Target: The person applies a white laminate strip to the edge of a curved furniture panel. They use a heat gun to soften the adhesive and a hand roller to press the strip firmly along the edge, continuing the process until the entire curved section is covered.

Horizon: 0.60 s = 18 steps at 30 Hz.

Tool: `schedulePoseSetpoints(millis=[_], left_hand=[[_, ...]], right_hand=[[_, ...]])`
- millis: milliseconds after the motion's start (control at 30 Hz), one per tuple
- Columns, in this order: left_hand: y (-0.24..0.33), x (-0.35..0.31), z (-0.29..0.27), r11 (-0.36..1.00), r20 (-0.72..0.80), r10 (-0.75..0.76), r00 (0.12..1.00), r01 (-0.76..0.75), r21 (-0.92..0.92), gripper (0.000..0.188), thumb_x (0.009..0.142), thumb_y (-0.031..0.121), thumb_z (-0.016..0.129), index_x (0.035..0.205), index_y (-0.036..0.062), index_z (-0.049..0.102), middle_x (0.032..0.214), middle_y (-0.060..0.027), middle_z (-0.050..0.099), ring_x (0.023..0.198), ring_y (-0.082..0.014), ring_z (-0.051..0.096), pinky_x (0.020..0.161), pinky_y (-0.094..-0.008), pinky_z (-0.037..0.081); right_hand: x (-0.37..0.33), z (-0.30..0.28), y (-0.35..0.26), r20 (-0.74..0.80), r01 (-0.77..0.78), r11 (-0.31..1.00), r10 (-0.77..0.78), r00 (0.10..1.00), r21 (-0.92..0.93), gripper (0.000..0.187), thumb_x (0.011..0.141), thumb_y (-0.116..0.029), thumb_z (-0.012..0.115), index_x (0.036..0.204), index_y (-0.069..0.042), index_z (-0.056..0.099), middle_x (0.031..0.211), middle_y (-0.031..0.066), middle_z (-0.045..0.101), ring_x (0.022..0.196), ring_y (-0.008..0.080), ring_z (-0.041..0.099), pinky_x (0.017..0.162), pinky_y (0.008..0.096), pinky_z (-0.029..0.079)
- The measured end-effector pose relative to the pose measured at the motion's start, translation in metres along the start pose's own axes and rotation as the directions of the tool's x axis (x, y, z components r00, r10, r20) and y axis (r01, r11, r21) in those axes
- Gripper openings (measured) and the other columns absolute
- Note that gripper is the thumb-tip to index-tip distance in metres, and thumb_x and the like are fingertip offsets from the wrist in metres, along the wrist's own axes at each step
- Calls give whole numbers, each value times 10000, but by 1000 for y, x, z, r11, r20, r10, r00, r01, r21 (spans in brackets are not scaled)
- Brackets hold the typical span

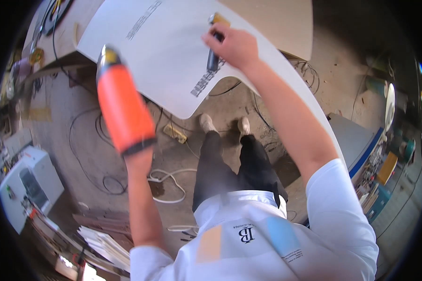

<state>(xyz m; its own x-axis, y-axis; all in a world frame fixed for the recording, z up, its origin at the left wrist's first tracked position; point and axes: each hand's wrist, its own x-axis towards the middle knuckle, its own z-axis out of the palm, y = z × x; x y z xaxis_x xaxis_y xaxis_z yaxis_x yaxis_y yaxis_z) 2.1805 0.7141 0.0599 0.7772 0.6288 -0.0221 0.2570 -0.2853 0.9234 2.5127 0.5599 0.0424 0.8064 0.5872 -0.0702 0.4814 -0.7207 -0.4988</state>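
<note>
My left hand (139,161) is closed under an orange, barrel-shaped tool (125,105) with a black rear band and a silver-and-yellow nose. The tool is blurred and hides my fingers; its nose points away from me, near the left edge of a large white board (173,56). Over the right part of this board, my right hand (234,44) is closed around a short tool (213,61) with a dark shaft and a yellow, metal-tipped end. Dark printed lettering marks the board's surface beside it. The exact kind of either tool is unclear.
Cables and a yellow power strip (175,133) lie on the floor near my feet. A white, box-like machine (33,182) stands at left, above stacked white sheets (103,246). Shelving with a blue edge (368,152) is at right. A beige panel (286,23) lies beyond the board.
</note>
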Motion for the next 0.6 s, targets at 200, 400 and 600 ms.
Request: schedulePoseSetpoints(millis=[200,400,600], left_hand=[[-6,-122,12,846,120,-532,838,521,111,363,1011,182,645,1315,-2,574,1164,-137,653,1046,-221,661,856,-339,551],[-20,-179,71,955,283,-140,949,55,291,161,1002,166,683,930,54,592,762,-13,555,649,-117,518,585,-284,425],[62,-210,162,770,721,47,691,-484,414,434,1001,347,663,1326,62,622,1218,-104,694,1107,-270,675,978,-431,531]], right_hand=[[-177,-8,22,-253,26,839,134,958,543,162,890,-178,734,1017,-111,660,869,127,692,795,323,705,697,415,558],[-397,-27,62,-162,-259,846,369,915,465,321,943,-170,683,1206,-86,520,917,141,653,769,341,664,679,428,533],[-607,-83,128,-4,-683,561,774,634,468,516,899,-225,742,1318,-105,467,814,141,667,684,309,674,629,405,519]])
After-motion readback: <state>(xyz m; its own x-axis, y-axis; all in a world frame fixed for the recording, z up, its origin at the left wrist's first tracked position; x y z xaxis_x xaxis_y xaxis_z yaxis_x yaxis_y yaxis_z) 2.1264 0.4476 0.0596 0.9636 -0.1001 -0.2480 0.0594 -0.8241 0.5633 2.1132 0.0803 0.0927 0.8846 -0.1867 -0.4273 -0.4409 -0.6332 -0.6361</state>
